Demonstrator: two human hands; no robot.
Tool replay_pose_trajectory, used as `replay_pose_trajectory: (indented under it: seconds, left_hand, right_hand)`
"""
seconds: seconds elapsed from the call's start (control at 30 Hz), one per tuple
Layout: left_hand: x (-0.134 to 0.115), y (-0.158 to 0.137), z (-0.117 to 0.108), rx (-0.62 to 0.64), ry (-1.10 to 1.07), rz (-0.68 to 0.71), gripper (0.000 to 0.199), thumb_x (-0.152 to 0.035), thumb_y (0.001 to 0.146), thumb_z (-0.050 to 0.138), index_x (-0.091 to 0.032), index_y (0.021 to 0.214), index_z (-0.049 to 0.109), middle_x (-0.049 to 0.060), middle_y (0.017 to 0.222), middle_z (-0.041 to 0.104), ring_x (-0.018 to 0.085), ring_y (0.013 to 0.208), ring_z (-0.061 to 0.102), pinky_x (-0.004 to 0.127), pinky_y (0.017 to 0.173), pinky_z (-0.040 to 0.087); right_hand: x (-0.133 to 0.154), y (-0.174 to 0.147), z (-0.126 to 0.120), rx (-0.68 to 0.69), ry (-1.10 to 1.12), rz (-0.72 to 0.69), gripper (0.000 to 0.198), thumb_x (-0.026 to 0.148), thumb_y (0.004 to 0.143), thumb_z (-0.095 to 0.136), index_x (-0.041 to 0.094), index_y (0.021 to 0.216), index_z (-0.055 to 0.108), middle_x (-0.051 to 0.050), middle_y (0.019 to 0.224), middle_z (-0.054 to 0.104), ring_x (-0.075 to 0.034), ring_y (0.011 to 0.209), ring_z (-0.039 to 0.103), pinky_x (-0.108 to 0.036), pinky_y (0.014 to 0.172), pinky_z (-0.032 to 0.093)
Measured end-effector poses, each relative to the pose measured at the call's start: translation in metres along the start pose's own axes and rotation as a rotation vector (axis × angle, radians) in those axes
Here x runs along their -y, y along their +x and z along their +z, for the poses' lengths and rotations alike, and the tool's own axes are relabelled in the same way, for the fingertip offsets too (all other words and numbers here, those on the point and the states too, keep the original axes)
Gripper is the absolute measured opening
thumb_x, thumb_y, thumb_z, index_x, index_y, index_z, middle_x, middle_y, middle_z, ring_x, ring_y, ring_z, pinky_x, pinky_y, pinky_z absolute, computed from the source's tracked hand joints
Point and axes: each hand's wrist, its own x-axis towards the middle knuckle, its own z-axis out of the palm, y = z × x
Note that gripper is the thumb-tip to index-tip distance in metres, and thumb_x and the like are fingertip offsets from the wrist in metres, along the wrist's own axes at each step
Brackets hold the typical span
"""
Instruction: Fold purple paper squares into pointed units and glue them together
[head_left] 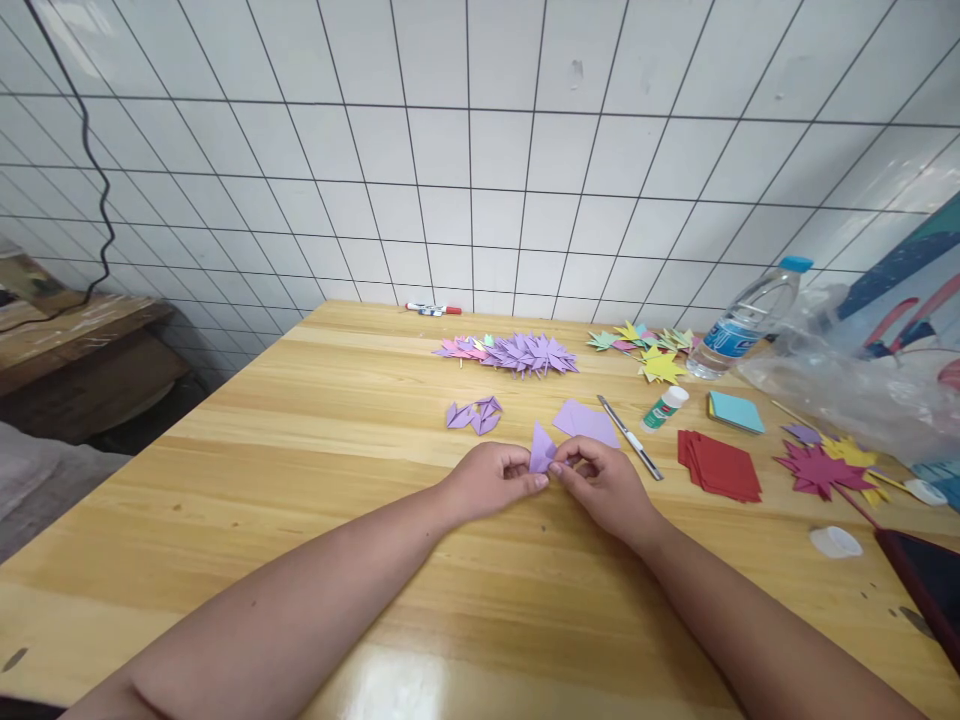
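A small piece of folded purple paper is held just above the wooden table between my two hands. My left hand pinches its left side, thumb in front. On its right edge the thumb and fingers of my right hand are closed. Right behind the hands lie flat purple paper sheets, with a white craft knife slanting beside them. Several folded purple pieces rest to the left of the sheets.
Behind are a row of purple paper leaves, a marker and yellow and green leaves. To the right stand a glue stick and a water bottle, near red paper, blue paper and a dark red leaf.
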Motion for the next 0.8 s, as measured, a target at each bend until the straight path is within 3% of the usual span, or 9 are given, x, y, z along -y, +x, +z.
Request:
replay_pose_trajectory:
  seconds: [0.2,0.37,0.5,0.8]
  left_hand:
    - [0.000,0.002,0.000,-0.011,0.034,-0.019,0.034,-0.044,0.078,0.052,-0.014,0.066,0.065,-0.001,0.057,0.057,0.011,0.056,0.048,0.020,0.052,0.034]
    - [0.000,0.002,-0.001,-0.032,0.014,-0.014,0.035,-0.043,0.079,0.052,-0.014,0.066,0.066,0.000,0.059,0.060,0.011,0.056,0.051,0.020,0.053,0.036]
    - [0.001,0.002,-0.001,-0.029,0.028,-0.022,0.035,-0.043,0.078,0.052,-0.014,0.066,0.066,0.000,0.059,0.060,0.012,0.058,0.052,0.020,0.053,0.036]
    - [0.003,0.001,0.000,-0.014,0.024,-0.013,0.038,-0.045,0.080,0.049,-0.014,0.065,0.065,0.000,0.058,0.060,0.011,0.054,0.049,0.020,0.053,0.035]
  right_hand:
    - [-0.001,-0.001,0.003,-0.016,0.060,0.013,0.011,0.030,0.078,0.057,0.019,0.080,0.055,0.000,0.070,0.059,-0.011,0.058,0.051,-0.022,0.053,0.042]
    - [-0.008,-0.001,0.004,0.045,0.220,0.068,0.043,0.029,0.074,0.061,0.022,0.113,0.045,0.000,0.081,0.062,-0.014,0.069,0.058,-0.025,0.063,0.046]
    - [-0.010,0.002,0.004,0.117,0.202,0.105,0.018,0.032,0.075,0.060,0.018,0.087,0.061,-0.002,0.077,0.063,-0.015,0.070,0.058,-0.026,0.065,0.046]
    - [-0.007,0.004,0.003,0.095,0.370,0.189,0.027,0.041,0.066,0.067,0.017,0.067,0.057,0.001,0.063,0.059,-0.012,0.059,0.052,-0.023,0.057,0.041]
